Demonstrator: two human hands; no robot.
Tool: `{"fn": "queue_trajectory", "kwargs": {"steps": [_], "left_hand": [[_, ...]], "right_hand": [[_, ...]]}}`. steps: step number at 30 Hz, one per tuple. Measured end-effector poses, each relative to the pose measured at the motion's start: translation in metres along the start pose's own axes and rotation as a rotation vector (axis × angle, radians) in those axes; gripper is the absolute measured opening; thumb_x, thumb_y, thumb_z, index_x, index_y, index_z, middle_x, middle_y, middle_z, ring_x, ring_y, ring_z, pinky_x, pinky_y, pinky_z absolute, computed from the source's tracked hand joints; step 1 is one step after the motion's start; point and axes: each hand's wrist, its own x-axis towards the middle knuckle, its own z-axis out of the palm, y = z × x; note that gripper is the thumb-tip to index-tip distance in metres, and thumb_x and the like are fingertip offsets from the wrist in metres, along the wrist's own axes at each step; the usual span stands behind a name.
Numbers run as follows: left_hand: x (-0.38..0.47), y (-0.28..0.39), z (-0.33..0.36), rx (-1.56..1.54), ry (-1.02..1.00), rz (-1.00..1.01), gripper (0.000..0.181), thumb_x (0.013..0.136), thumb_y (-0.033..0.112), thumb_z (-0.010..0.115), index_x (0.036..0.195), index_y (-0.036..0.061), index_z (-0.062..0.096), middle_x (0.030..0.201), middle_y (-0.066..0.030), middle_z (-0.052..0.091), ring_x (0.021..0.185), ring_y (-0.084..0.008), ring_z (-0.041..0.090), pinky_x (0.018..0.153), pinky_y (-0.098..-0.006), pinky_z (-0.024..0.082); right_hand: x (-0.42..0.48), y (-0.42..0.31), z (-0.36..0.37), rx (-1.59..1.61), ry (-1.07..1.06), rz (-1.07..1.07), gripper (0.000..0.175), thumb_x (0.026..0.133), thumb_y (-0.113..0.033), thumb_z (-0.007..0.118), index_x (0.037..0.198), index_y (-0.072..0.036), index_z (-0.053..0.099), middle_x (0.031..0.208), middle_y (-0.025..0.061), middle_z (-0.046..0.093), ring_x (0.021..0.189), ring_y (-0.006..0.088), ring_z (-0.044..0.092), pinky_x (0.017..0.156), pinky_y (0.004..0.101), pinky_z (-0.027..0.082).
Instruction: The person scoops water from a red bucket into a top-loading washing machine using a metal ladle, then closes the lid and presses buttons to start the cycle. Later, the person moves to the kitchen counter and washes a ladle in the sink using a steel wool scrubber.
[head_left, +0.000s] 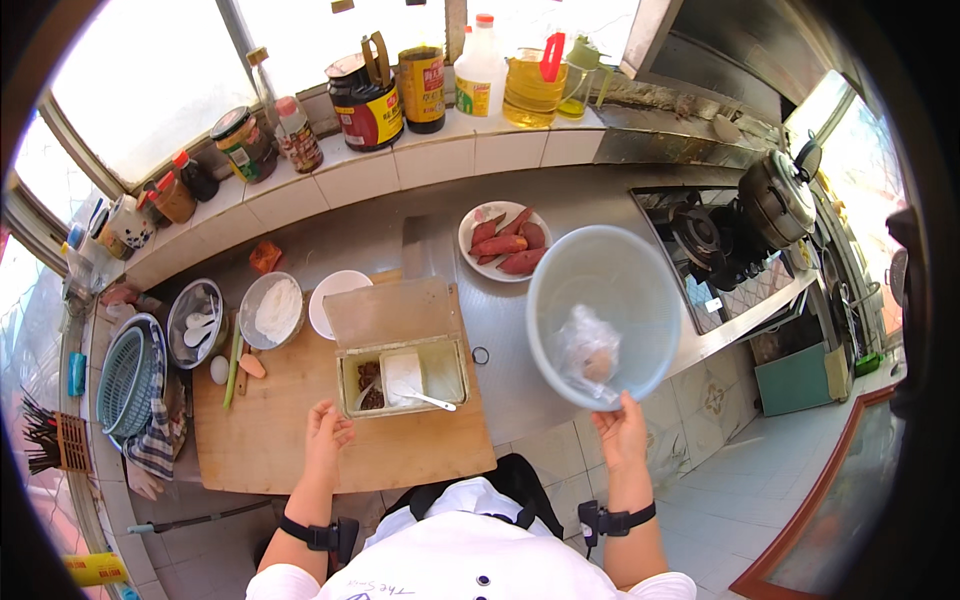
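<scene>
My right hand (621, 439) grips the lower rim of a translucent pale-blue plastic basin (607, 270), which is tilted so its inside shows. A crumpled clear plastic bag (589, 341) lies in the basin, with something brownish inside it. Above the wooden cutting board (270, 442), my left hand (326, 435) is empty, its fingers loosely curled. It is nearest a seasoning box (401, 375) with its lid (394, 311) raised. White seasoning (403, 367) fills one compartment, where a white spoon (427, 397) rests; dark spices (369, 379) sit in another.
On the board are a bowl of white powder (277, 307), a white bowl (340, 300), an egg (219, 370) and a green stalk (232, 367). A plate of sweet potatoes (504, 244) stands behind the basin. Right is a gas stove (705, 240) with a pot (776, 199); bottles line the ledge (435, 157).
</scene>
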Motion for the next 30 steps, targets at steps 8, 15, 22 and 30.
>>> {"fn": "queue_trajectory", "kwargs": {"steps": [8,15,22,30], "left_hand": [[0.015,-0.004,0.019,0.070,0.071,-0.104,0.027,0.095,0.030,0.051,0.113,0.0098,0.050,0.093,-0.0032,0.059,0.078,-0.0146,0.058,0.074,-0.0291,0.049],[-0.017,-0.031,0.037,0.077,0.277,-0.113,0.021,0.094,0.025,0.052,0.105,0.0067,0.049,0.094,-0.0075,0.059,0.084,-0.0180,0.060,0.079,-0.0310,0.050],[-0.062,-0.058,0.049,-0.181,0.311,-0.136,0.020,0.093,0.020,0.055,0.103,0.0039,0.047,0.098,-0.0104,0.058,0.087,-0.0189,0.059,0.082,-0.0323,0.051],[-0.083,-0.075,0.031,-0.214,0.295,-0.163,0.018,0.093,0.020,0.054,0.100,0.0050,0.048,0.096,-0.0088,0.059,0.086,-0.0180,0.059,0.082,-0.0330,0.051]], "right_hand": [[0.155,-0.088,-0.008,-0.034,0.041,0.006,0.029,0.090,-0.030,0.059,0.105,-0.007,0.050,0.103,0.0107,0.061,0.097,0.0207,0.063,0.074,0.0281,0.051],[0.264,-0.097,0.032,-0.053,-0.073,0.124,0.035,0.091,-0.031,0.057,0.110,-0.003,0.046,0.108,0.0122,0.058,0.104,0.0229,0.061,0.078,0.0292,0.051],[0.181,-0.029,0.119,-0.708,-0.616,0.261,0.048,0.090,-0.030,0.057,0.129,-0.006,0.044,0.104,0.0099,0.060,0.086,0.0158,0.061,0.068,0.0267,0.048],[0.108,0.093,0.230,-1.615,-0.797,-0.397,0.095,0.077,-0.045,0.065,0.144,-0.001,0.015,0.120,0.0220,0.052,0.103,0.0367,0.057,0.085,0.0407,0.048]]}}
